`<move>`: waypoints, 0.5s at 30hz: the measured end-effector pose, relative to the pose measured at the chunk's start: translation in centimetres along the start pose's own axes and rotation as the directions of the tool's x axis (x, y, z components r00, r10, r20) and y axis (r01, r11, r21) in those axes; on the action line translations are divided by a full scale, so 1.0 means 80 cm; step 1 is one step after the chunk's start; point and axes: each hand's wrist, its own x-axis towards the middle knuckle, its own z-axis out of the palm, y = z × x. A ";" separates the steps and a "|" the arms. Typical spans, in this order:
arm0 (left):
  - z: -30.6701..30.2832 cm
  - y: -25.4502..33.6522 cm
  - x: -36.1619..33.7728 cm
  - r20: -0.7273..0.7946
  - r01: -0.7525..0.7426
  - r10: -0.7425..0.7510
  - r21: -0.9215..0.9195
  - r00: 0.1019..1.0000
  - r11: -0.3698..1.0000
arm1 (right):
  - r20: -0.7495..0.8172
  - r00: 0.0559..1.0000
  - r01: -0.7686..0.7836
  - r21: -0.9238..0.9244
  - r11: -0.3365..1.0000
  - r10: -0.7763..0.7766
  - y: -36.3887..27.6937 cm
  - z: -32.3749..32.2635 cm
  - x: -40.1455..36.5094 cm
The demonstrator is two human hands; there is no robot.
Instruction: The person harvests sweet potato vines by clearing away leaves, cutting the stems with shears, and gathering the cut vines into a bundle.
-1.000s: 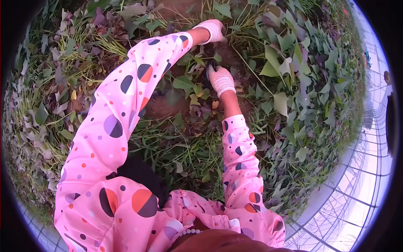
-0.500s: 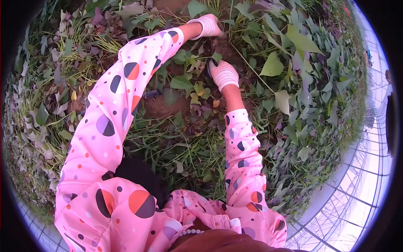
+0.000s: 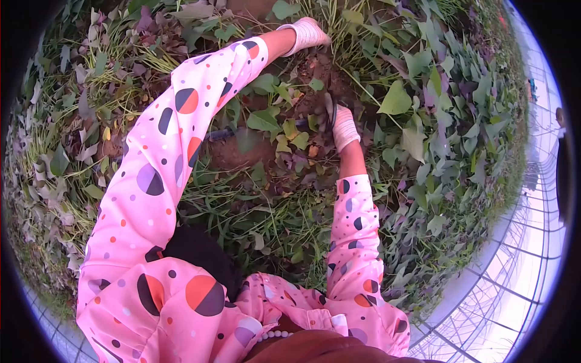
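At the top centre, my left hand (image 3: 310, 34), in a white and pink striped glove, reaches to the vine stems; its fingers point right and their tips are hidden among the stems. Lower and a little to the right, my right hand (image 3: 345, 126), gloved alike, is closed round the dark handle of a tool (image 3: 331, 115). The tool's working end lies against the brown soil (image 3: 315, 69) and is hard to make out. Green stems (image 3: 363, 88) run down to the right past the dug soil.
Leafy vines (image 3: 436, 133) with green and purple leaves spread on both sides. A dark pipe-like piece (image 3: 221, 134) lies on the soil left of my right hand. Grass (image 3: 266, 218) grows nearer my body. A gridded pale surface (image 3: 514, 272) curves along the right edge.
My right hand has moved down and to the right with the tool, baring more loose soil between the hands. My left hand has shifted slightly right.
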 end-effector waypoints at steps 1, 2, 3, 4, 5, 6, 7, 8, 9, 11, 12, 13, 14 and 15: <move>0.013 0.003 0.004 -0.064 -0.032 0.036 0.060 0.997 0.998 | 0.053 0.999 -0.011 0.140 0.990 0.004 0.002 -0.005 0.001; 0.018 0.014 -0.004 -0.049 -0.004 0.005 0.020 0.999 1.000 | 0.104 0.995 -0.029 0.276 0.961 0.000 0.004 -0.012 0.003; 0.024 0.021 -0.006 -0.054 0.030 -0.030 -0.014 0.998 0.999 | 0.099 0.995 -0.028 0.273 0.962 0.001 0.005 -0.018 0.006; 0.026 0.029 -0.004 -0.061 0.073 -0.076 -0.051 0.995 0.996 | 0.203 0.979 -0.085 0.399 0.913 0.002 0.005 -0.024 0.011; 0.032 0.032 -0.002 -0.078 0.113 -0.120 -0.089 0.990 0.990 | 0.304 0.953 -0.153 0.512 0.845 -0.012 0.003 -0.028 0.014; 0.038 0.034 -0.001 -0.088 0.144 -0.154 -0.111 0.984 0.983 | 0.299 0.954 -0.152 0.513 0.845 -0.009 0.002 -0.029 0.017; 0.043 0.035 0.000 -0.095 0.164 -0.177 -0.134 0.980 0.977 | 0.305 0.952 -0.166 0.536 0.828 -0.006 0.001 -0.028 0.021; 0.046 0.035 0.003 -0.097 0.171 -0.182 -0.113 0.979 0.979 | 0.311 0.950 -0.180 0.559 0.809 -0.004 0.002 -0.030 0.028; 0.049 0.034 0.005 -0.099 0.178 -0.186 -0.092 0.977 0.980 | 0.391 0.920 -0.236 0.603 0.762 -0.025 0.006 -0.033 0.038; 0.056 0.033 0.011 -0.090 0.209 -0.215 -0.072 0.972 0.975 | 0.410 0.911 -0.250 0.628 0.737 -0.041 0.004 -0.032 0.050; 0.061 0.032 0.015 -0.088 0.207 -0.213 -0.072 0.973 0.976 | 0.429 0.901 -0.265 0.650 0.712 -0.057 0.003 -0.031 0.050; 0.065 0.030 0.018 -0.099 0.177 -0.181 -0.044 0.979 0.983 | 0.346 0.937 -0.207 0.652 0.729 -0.043 0.004 -0.029 0.050; 0.069 0.028 0.021 -0.109 0.147 -0.148 -0.016 0.983 0.989 | 0.343 0.938 -0.206 0.654 0.728 -0.042 0.004 -0.025 0.049; 0.068 0.029 0.017 -0.112 0.158 -0.164 -0.058 0.980 0.986 | 0.260 0.965 -0.146 0.603 0.784 -0.020 0.004 -0.023 0.049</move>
